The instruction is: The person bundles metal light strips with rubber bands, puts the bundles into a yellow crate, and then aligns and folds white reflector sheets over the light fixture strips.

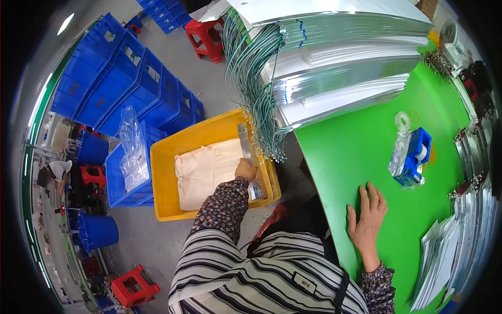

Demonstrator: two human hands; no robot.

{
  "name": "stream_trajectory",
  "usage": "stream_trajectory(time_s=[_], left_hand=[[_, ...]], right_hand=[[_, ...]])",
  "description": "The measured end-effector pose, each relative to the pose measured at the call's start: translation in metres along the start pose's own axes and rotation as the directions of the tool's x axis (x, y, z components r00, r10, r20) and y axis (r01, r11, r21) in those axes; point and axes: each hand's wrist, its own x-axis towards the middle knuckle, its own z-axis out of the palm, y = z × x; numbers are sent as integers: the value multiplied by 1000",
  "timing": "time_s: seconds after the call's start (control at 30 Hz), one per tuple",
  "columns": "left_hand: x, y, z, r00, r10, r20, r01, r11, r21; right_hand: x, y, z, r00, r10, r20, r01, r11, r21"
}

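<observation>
1. Down in the yellow crate (172, 209) beside the table, the left hand (244, 170) is seen closed around a bundle of thin silvery strips (246, 144); the strips stand up out of the fist along the crate's right wall.
2. A pale cloth or bag (201, 172) is spread over the crate's bottom, just left of that hand.
3. The right hand (367, 212) is laid flat, palm down, on the green table (355, 152), its fingers spread and nothing held in it.
4. A blue tape dispenser (415, 154) is set on the table beyond the right hand, well apart from it, with a clear roll of tape (402, 120) lying just behind it.
5. Stacks of long silvery panels (340, 68) are piled across the far end of the table, and a thick fall of green wires (256, 89) hangs from their left ends over the crate.
6. Further silvery sheets (444, 256) are heaped at the table's right edge.
7. Blue crates (120, 83) are lined up on the floor to the left, and a clear plastic bag (132, 149) is stuck upright in the blue one next to the yellow crate.
8. Red stools (208, 36) are seen on the floor.
</observation>
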Motion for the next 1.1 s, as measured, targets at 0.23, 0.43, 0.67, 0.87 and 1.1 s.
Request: stream_trajectory(time_s=[0.23, 0.43, 0.67, 0.87, 1.1], left_hand=[[-18, 17, -2, 944, -17, 330, 64, 989, -134], [3, -43, -14, 907, -76, 415, 246, 894, -374], [-118, 112, -113, 886, 322, -333, -463, 640, -613], [-298, 272, -152, 55, 861, -506, -612, -371, -699], [-375, 329, -159, -453, 619, -642, 61, -697, -714]], right_hand=[[-5, 0, -1, 1000, 20, -1, -20, 1000, -11], [1, -14, 5, 1000, -19, -9, 19, 999, 30], [2, 13, 2, 995, 50, -89, -40, 993, 111], [-15, 26, -14, 996, 38, -78, -24, 984, 175], [-86, 117, -182, 823, 158, -546, -108, 987, 122]])
